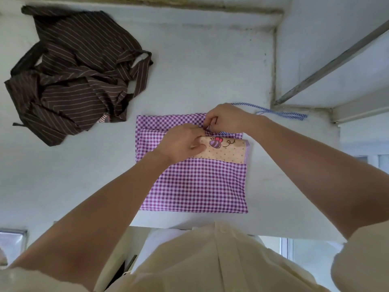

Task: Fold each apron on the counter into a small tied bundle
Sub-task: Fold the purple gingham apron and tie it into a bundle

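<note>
The gingham apron's (195,186) far edge is being pinched by the right hand (225,119), nearest the rightward-lying striped tie (280,113); the left hand's (179,144) grip is unclear.

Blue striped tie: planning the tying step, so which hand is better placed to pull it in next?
Right, probably. The right hand pinches the purple checked apron at its far edge, where the blue striped tie trails off rightward. The left hand holds the fold farther from it.

Before you: gingham apron (195,186), matt woven cloth; striped apron (71,81), thin creased cloth; counter (200,70), smooth matt; your shirt (210,260), soft cloth
</note>
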### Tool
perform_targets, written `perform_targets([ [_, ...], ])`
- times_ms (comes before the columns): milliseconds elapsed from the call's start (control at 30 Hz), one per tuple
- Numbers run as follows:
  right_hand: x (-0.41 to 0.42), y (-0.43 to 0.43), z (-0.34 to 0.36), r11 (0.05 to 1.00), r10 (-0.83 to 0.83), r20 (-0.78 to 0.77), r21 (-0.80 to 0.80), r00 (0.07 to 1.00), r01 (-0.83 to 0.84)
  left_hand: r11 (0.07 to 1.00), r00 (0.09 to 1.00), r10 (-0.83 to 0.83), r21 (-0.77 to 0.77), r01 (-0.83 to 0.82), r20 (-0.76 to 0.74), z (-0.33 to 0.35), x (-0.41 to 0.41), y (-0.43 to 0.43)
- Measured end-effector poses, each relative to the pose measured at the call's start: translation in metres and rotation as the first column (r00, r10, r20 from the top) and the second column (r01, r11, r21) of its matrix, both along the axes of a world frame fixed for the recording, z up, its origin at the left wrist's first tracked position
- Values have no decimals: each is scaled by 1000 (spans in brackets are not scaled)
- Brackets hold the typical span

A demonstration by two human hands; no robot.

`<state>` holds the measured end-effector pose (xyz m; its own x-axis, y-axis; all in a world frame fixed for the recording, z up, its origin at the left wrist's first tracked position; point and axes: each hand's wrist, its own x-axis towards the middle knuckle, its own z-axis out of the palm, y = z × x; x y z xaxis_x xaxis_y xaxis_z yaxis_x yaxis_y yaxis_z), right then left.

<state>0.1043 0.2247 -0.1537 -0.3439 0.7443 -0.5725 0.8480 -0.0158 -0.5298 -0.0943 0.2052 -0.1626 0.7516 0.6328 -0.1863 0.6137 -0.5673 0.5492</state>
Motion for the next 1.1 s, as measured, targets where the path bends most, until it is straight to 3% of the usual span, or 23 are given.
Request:
perform_targets([
  [167, 7, -16, 6, 985, -140, -95, -110, 986, 129, 995, 996, -86, 62, 84, 23, 3, 8, -2],
  [300, 5, -28, 10, 944, -308, -177, -176, 935, 278, 999, 999, 16, 32, -14, -46, 3, 9, -4],
  [400, 5, -34, 11, 957, -282, -182, -121, 942, 263, 1000, 996, 17, 21, -15, -92, 6, 10, -1],
  [500, 3, -34, 7, 982, -188, -42, -25, 981, 187, 1000, 991, 13, 24, -10, -134, 6, 10, 9],
  [800, 1, -16, -4, 994, -103, 33, 48, 994, 102, 975, 943, 222, 48, -217, -248, -5, -8, 40],
  [933, 7, -14, -6, 983, -159, 25, 102, 987, 155, 976, 942, 218, 63, -209, -256, -10, -11, 49],
  [1100, 14, -15, -12, 939, -304, -119, 131, 945, 319, 964, 939, 262, 110, -243, -222, -14, -6, 51],
])
